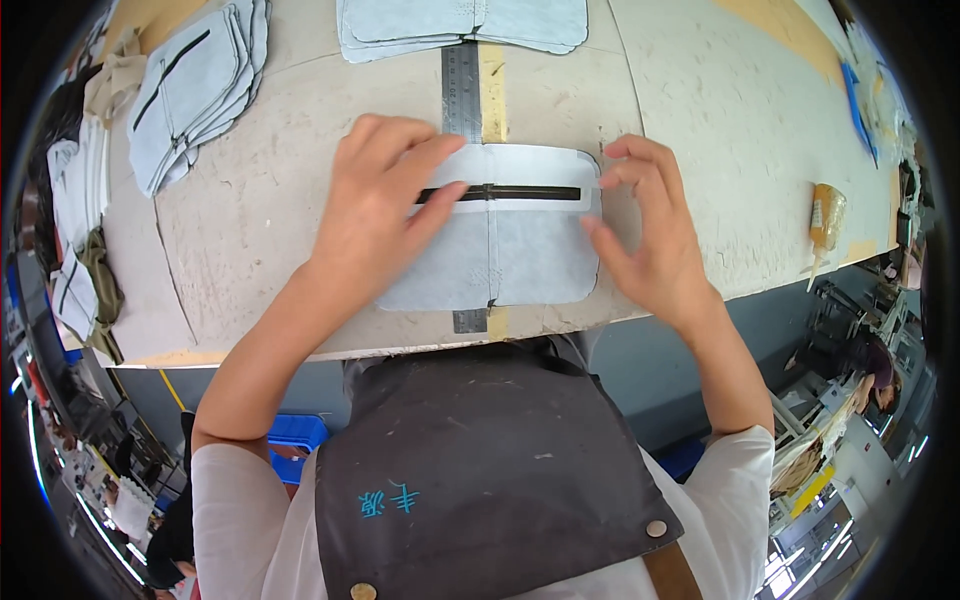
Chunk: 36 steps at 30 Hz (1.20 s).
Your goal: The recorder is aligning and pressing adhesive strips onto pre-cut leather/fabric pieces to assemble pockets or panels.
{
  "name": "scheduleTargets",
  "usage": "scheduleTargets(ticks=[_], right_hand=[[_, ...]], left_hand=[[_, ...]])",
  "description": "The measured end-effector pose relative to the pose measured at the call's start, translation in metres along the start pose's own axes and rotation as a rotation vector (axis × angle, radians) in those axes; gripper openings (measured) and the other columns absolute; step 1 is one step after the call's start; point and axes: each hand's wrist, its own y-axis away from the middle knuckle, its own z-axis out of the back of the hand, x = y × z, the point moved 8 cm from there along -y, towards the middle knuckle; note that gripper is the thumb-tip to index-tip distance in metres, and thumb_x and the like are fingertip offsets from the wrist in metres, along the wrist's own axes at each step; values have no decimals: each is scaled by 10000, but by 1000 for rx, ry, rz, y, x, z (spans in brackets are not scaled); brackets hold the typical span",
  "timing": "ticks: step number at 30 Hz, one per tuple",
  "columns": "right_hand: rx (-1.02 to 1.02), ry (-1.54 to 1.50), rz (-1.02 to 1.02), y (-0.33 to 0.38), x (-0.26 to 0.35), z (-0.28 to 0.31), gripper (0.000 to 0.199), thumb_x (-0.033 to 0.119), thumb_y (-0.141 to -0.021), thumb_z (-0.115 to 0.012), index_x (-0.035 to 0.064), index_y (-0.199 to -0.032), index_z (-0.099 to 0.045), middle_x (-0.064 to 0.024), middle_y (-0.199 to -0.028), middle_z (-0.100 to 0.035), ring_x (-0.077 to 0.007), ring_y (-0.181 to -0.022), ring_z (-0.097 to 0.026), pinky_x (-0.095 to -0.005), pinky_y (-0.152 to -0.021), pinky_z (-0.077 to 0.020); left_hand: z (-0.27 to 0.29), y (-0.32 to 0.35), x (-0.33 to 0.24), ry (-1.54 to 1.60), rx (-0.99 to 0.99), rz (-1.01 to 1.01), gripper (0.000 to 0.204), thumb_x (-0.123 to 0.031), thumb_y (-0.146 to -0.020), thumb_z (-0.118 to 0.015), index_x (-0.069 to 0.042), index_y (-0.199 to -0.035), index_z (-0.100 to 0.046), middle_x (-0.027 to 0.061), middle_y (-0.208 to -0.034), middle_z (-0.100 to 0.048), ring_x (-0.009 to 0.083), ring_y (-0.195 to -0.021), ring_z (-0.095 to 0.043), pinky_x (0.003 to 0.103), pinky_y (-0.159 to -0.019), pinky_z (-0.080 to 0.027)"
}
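On the table in front of me lies a pale grey-blue, round-cornered panel (540,255) with a black zipper-like strip (540,193) across its upper part. A seam runs down its middle. My left hand (380,190) is over the panel's left side, thumb and forefinger apart, with nothing visible between them; it hides that end of the strip. At the right edge my right hand (655,225) is open, fingers curved and spread; whether its fingertips touch the panel I cannot tell. A steel ruler (461,90) passes beneath the panel, beside a yellowish tape strip (493,95).
Similar panels are stacked at the far left (200,90) and far middle (460,20) of the table (270,130). A bottle with amber contents (826,215) lies near the right edge, a blue tool (858,112) beyond it. Fabric pieces hang at the left edge.
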Motion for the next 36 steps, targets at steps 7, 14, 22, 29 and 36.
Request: scheduleTargets(ticks=[7,14,22,29,36], right_hand=[[146,-216,-59,-63,-16,-24,85,11,-855,-646,16,-939,-636,-83,-845,-642,-195,-748,-623,-313,-687,-505],[531,-316,-146,-107,-27,-53,52,60,-830,-697,18,-829,-666,9,-686,-611,-62,-636,-528,-240,-568,-431],[774,40,-97,-115,-14,-70,138,45,-691,-741,39,-714,-606,-17,-615,-552,-127,-590,-518,-293,-537,-411],[780,27,-222,-107,-21,-65,129,68,-729,-735,38,-751,-611,-15,-670,-573,-123,-620,-518,-288,-549,-422],[-110,-85,34,-41,-7,-8,140,18,-778,-714,40,-912,-678,-68,-837,-651,-228,-750,-625,-310,-658,-511]], left_hand=[[-22,-17,-4,-7,83,-34,288,-8,-724,-762,-41,-997,-675,68,-929,-548,261,-884,-495,350,-788,-439],[-20,-23,-4,44,60,-19,164,11,-741,-745,-42,-861,-646,58,-871,-540,258,-860,-496,354,-749,-426],[-10,-26,-7,142,126,13,125,35,-772,-698,-33,-852,-630,64,-852,-553,248,-836,-512,343,-748,-429],[-9,-38,-3,607,410,205,89,-47,-832,-689,-18,-855,-607,22,-855,-576,142,-830,-526,306,-774,-435],[-37,-36,28,346,350,360,230,-197,-869,-741,-15,-810,-614,-3,-740,-558,64,-681,-477,243,-614,-428]])
